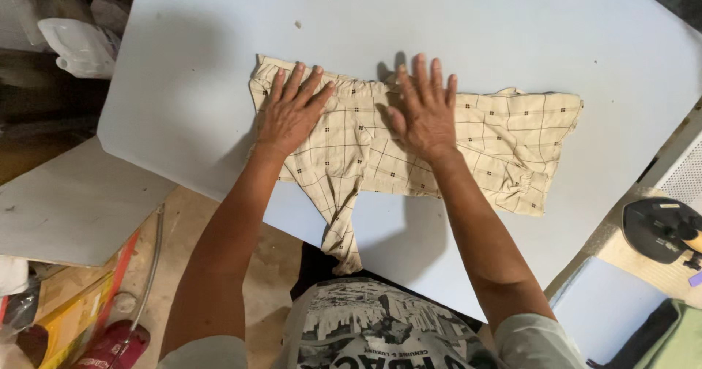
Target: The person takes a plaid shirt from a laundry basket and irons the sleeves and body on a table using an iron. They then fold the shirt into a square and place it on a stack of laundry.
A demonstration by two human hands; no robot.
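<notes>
A beige checked garment (pixel 504 138) lies folded flat on a pale blue table (pixel 205 54), one part hanging over the near edge. My left hand (pixel 291 109) rests flat on the garment's left end, fingers spread. On the garment's middle my right hand (pixel 424 109) presses palm down, fingers spread and pointing away from me. Neither hand grips the cloth.
A grey board (pixel 69 201) and a cardboard box (pixel 69 314) sit low at the left, with a metal rod (pixel 150 266) beside them. White plastic (pixel 80 47) lies at the far left. A black round device (pixel 662 230) stands at the right, near a blue sheet (pixel 603 307).
</notes>
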